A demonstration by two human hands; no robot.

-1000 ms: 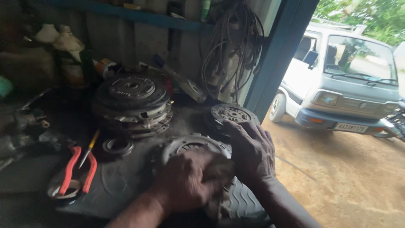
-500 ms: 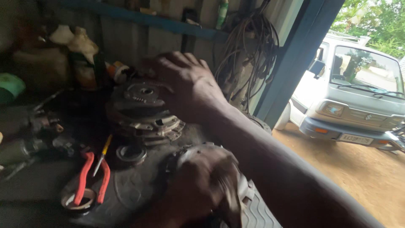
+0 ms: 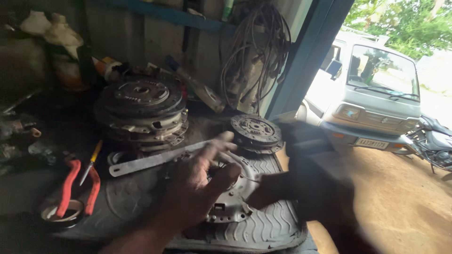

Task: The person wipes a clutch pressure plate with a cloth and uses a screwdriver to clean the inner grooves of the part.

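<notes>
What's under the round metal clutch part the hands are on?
A ribbed black rubber mat lies under the clutch cover. The left hand covers its left part; the surface directly beneath stays hidden.

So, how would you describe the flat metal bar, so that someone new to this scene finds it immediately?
Start at the tall stack of clutch parts at the back of the bench. Just below it, on the dark rubber mat, a long flat metal bar runs sideways to the left hand. It is the only pale, straight strip; the parts beside it are round.
</notes>
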